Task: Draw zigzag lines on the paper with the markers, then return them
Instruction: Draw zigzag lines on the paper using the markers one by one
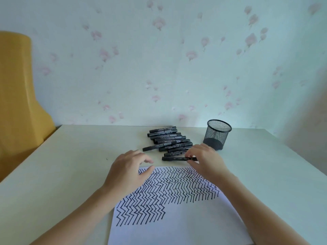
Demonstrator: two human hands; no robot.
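The right hand (203, 160) pinches one marker (178, 158) near its right end; the left hand (129, 167) is relaxed and holds nothing. Lift it level, as the pile (168, 140) lies just beyond the pinch.

Soft, even daylight; faint shadows; slightly soft focus throughout; wide-angle bending at the edges.

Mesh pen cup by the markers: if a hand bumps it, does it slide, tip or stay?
The mesh pen cup looks empty and see-through, so probably light and likely to slide on the smooth table. It's taller than wide, so a bump near the rim might tip it.
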